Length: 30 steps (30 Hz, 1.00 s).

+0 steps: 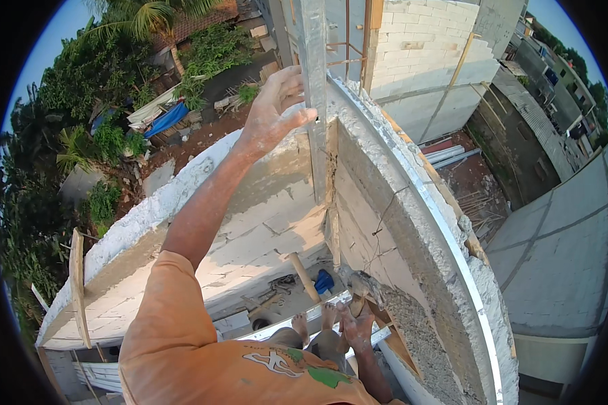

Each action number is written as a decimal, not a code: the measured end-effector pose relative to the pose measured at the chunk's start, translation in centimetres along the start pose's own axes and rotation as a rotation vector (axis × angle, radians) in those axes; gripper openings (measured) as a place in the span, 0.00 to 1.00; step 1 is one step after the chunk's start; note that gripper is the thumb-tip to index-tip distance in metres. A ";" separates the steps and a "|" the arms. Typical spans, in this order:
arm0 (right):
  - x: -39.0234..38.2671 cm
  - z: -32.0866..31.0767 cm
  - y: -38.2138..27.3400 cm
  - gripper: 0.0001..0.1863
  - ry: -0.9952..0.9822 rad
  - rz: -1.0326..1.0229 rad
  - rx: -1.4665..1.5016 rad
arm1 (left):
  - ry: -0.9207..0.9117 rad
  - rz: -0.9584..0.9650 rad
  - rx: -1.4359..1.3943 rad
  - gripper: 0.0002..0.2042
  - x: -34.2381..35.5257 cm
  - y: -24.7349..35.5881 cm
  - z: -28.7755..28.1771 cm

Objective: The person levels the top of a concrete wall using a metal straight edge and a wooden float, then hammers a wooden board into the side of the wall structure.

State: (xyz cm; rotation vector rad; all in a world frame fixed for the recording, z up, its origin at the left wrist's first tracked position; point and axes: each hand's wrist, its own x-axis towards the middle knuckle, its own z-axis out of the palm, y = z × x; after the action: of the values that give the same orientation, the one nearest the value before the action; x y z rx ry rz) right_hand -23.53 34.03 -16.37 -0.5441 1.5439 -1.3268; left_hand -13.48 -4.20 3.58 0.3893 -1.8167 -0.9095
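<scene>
My left hand (275, 115) reaches forward, with its thumb and fingers against an upright galvanised metal channel (313, 88). The channel stands at the corner where two wall tops meet, its lower end down inside the corner. Low in front of my body, my right hand (358, 329) has its fingers curled in, beside a cement-crusted grey lump (361, 282) that may be a tool head. What lies in its fingers is too small to make out. A long, bright metal strip (442, 253) runs along the right wall top.
Rough concrete tops cap the left wall (132, 229) and the right wall. My bare feet (327, 314) are on a narrow support above a lower floor with a wooden post (305, 278) and blue cloth (324, 281). A thin wire (380, 223) sticks out of the right wall. Ground lies far below outside.
</scene>
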 end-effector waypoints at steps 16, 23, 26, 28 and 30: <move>1.5 -2.3 7.0 0.25 -0.014 0.160 -0.307 | 0.013 -0.641 0.092 0.27 -20.5 -16.2 8.7; 0.7 -2.0 5.9 0.22 0.066 0.057 -0.280 | 0.068 -0.644 0.099 0.26 -20.2 -15.7 9.2; 0.5 -3.4 8.4 0.21 0.124 0.005 -0.284 | 0.083 -0.698 0.115 0.25 -19.6 -15.4 9.9; 0.0 -3.9 8.8 0.20 0.144 0.039 -0.336 | 0.108 -0.643 0.099 0.23 -20.1 -15.4 9.8; -0.1 -4.8 9.8 0.21 0.137 0.055 -0.440 | 0.098 -0.661 0.105 0.22 -20.0 -15.6 9.3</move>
State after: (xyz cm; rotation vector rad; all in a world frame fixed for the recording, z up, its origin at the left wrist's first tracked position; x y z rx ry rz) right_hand -25.20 39.30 -25.75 -0.6861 1.9662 -0.9993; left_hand -15.53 1.92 -22.69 1.1240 -1.6658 -1.2097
